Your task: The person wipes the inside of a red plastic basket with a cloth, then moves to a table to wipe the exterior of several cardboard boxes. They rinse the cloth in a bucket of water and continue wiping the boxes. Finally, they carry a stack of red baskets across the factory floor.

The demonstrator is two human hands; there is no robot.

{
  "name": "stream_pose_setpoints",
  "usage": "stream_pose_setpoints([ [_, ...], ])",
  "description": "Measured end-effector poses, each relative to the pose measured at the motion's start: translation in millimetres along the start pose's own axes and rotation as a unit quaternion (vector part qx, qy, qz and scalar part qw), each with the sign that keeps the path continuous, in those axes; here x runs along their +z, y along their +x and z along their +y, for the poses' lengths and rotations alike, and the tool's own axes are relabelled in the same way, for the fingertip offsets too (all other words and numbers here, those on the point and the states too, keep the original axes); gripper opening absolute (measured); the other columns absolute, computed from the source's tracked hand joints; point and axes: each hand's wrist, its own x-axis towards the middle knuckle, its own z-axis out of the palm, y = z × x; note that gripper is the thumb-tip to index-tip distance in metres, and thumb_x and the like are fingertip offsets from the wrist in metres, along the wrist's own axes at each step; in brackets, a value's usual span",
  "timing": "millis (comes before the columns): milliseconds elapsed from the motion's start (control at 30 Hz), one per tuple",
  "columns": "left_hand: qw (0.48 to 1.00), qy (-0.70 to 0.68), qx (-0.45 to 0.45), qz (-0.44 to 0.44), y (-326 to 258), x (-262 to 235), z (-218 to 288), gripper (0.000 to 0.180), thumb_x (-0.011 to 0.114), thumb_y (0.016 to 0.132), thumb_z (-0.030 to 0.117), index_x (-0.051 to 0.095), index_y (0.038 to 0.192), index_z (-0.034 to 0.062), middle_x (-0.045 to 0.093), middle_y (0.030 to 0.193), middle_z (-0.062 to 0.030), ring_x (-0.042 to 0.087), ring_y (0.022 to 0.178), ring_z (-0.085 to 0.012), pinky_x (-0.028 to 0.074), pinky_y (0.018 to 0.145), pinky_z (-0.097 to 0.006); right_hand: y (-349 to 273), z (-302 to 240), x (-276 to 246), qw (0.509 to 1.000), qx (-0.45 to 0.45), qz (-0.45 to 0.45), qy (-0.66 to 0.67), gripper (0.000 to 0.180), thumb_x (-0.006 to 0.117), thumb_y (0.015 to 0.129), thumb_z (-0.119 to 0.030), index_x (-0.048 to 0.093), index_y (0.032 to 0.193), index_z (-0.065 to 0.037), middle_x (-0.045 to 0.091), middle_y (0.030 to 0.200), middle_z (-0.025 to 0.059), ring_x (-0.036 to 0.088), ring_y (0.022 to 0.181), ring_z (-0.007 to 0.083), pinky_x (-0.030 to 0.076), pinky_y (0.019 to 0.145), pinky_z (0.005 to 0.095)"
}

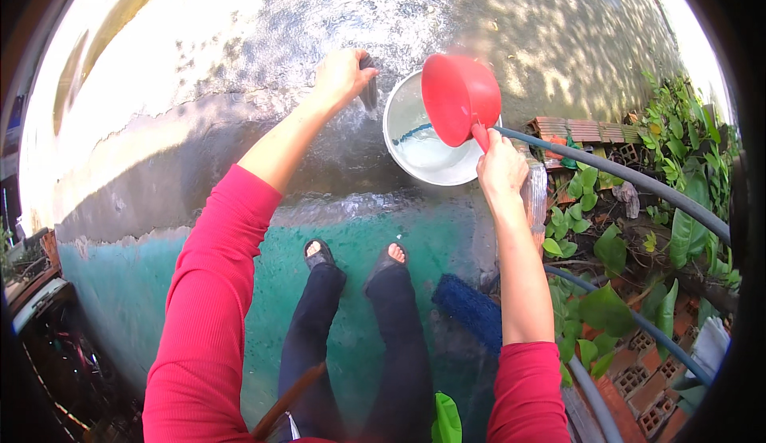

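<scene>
My right hand [501, 164] grips the handle of a red plastic scoop [459, 96], held tilted over a white bucket [396, 136] with water in it. My left hand [341, 76] is stretched forward and closed on a small dark scrubbing tool [369, 88], pressed against the wet grey concrete wall [319, 20] just left of the bucket. A blue-grey hose [606, 168] runs from the right into the bucket. Both forearms wear pushed-up red sleeves.
My feet in dark sandals [319, 253] stand on a wet green-painted strip [159, 283]. A blue brush head [471, 307] lies by my right leg. Red bricks [586, 130], leafy plants [678, 148] and a second hose [638, 323] crowd the right side.
</scene>
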Motion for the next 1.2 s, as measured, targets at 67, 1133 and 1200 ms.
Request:
stream_pose_setpoints([
  [67,1.000,-0.008,0.025,0.007,-12,-28,9,0.031,0.071,0.079,0.029,0.068,0.097,0.0038,0.068,0.081,-0.0158,0.067,0.079,-0.0274,0.050,0.074,-0.037,-1,1,19,0.996,0.017,-0.091,0.003,0.041,0.062,0.082,-0.014,0.051,0.121,-0.009,0.060,0.105,0.0162,0.061,0.096,0.0334,0.049,0.079,0.0481],
  [1133,0.409,-0.892,-0.189,0.041,-37,-67,-112,0.036,0.031,0.100,0.032,0.056,0.115,0.0097,0.059,0.108,-0.0085,0.056,0.100,-0.0230,0.045,0.088,-0.038,31,-344,-23,0.819,-0.124,-0.003,0.560,0.057,0.058,0.086,-0.028,0.035,0.133,-0.005,0.040,0.137,0.0242,0.035,0.130,0.0417,0.019,0.111,0.0505],
  [1200,0.421,-0.887,-0.178,0.061,-35,-60,-117,0.035,0.032,0.099,0.030,0.057,0.113,0.0091,0.059,0.105,-0.0080,0.056,0.097,-0.0224,0.046,0.086,-0.037,36,-347,-21,0.847,-0.223,0.120,0.468,0.043,0.061,0.086,-0.038,0.052,0.109,-0.003,0.056,0.116,0.0200,0.046,0.121,0.0359,0.026,0.106,0.0503],
])
